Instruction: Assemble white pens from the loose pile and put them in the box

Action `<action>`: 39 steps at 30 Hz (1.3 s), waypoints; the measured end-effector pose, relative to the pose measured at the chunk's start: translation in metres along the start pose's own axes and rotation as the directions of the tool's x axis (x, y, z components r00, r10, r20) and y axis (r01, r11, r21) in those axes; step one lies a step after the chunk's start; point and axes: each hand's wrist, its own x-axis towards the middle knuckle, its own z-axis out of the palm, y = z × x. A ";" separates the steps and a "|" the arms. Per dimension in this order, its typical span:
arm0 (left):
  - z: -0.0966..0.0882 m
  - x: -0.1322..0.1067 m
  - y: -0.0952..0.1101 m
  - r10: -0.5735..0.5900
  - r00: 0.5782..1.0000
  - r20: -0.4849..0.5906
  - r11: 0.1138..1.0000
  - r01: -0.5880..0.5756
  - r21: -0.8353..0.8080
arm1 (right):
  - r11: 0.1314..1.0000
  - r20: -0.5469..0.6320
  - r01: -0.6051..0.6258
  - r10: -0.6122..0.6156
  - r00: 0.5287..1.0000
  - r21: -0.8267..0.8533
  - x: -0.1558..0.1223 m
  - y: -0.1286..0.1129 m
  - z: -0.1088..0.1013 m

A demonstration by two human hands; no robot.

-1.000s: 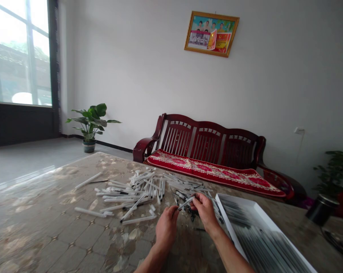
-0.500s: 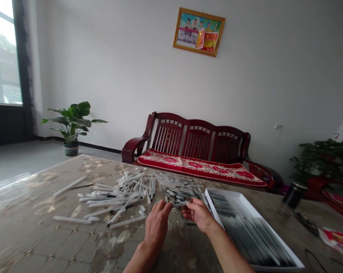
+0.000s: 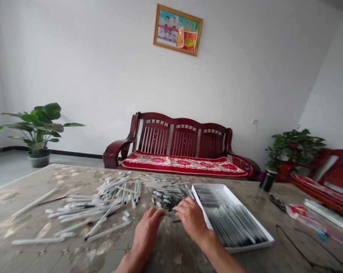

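- The left hand (image 3: 145,235) and the right hand (image 3: 191,220) are low over the surface (image 3: 274,204).
- The left fingers (image 3: 157,214) are closed on a thin pen (image 3: 168,213).
- The right fingers (image 3: 180,211) are curled just beside that pen. I cannot tell if they grip it.
- Dark pen parts (image 3: 167,201) lie in a heap just past the hands.
- Lots of white pen tubes (image 3: 117,193) lie in a messy pile left of the heap.
- A white tray (image 3: 249,245) full of pens (image 3: 228,223) sits just right of the right hand.
- A wooden bench (image 3: 184,136) with a red cushion (image 3: 184,165) stands behind the surface.
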 end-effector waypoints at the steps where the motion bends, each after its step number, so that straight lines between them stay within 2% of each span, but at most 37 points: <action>1: 0.001 0.000 0.000 0.019 1.000 0.013 1.000 -0.018 -0.017 | 0.999 0.027 0.011 -0.011 1.000 -0.033 -0.003 -0.001 -0.002; 5: 0.005 -0.002 0.003 0.098 0.991 0.094 0.993 -0.090 -0.082 | 0.997 0.104 0.024 -0.016 0.994 -0.074 -0.017 0.001 -0.010; 8: 0.007 -0.003 0.003 0.092 0.994 0.054 0.991 -0.087 -0.104 | 0.996 0.109 -0.079 0.083 0.991 -0.041 -0.032 0.020 -0.015; 10: 0.007 -0.003 0.000 0.022 0.999 -0.031 0.996 -0.025 -0.085 | 0.974 0.077 -0.224 0.226 0.971 -0.038 -0.042 0.046 -0.021; 13: 0.010 -0.002 -0.009 -0.111 0.989 -0.097 0.993 0.105 -0.061 | 0.895 0.035 -0.446 0.446 0.894 -0.014 -0.057 0.097 -0.035; 15: 0.011 -0.001 -0.015 -0.147 0.984 -0.095 0.988 0.143 -0.054 | 0.876 0.023 -0.481 0.481 0.876 0.021 -0.066 0.130 -0.047; 17: 0.013 -0.001 -0.019 -0.127 0.988 -0.085 0.991 0.123 -0.049 | 0.902 -0.001 -0.432 0.433 0.902 -0.015 -0.074 0.154 -0.058; 20: 0.014 -0.001 -0.020 -0.072 0.994 -0.078 0.997 0.069 -0.036 | 0.941 -0.017 -0.298 0.300 0.954 -0.161 -0.083 0.172 -0.067; 22: 0.014 -0.001 -0.020 -0.056 0.995 -0.084 0.998 0.054 -0.030 | 0.953 0.004 -0.146 0.152 0.988 -0.264 -0.086 0.174 -0.068; 24: 0.013 -0.001 -0.020 -0.052 0.995 -0.088 0.998 0.050 -0.028 | 0.929 0.045 0.048 -0.034 0.998 -0.368 -0.085 0.174 -0.066; 26: 0.012 -0.001 -0.021 -0.055 0.995 -0.081 0.998 0.053 -0.029 | 0.868 0.082 0.203 -0.186 0.979 -0.452 -0.081 0.175 -0.062; 30: 0.012 0.000 -0.024 -0.063 0.996 -0.064 0.998 0.062 -0.029 | 0.768 0.114 0.364 -0.361 0.926 -0.527 -0.064 0.183 -0.059; 35: 0.011 0.000 -0.024 -0.064 0.997 -0.037 0.998 0.064 -0.022 | 0.700 0.140 0.474 -0.480 0.866 -0.534 -0.040 0.194 -0.065; 39: 0.011 0.000 -0.024 -0.071 0.997 -0.017 0.997 0.071 -0.009 | 0.657 0.197 0.577 -0.561 0.804 -0.485 -0.032 0.186 -0.062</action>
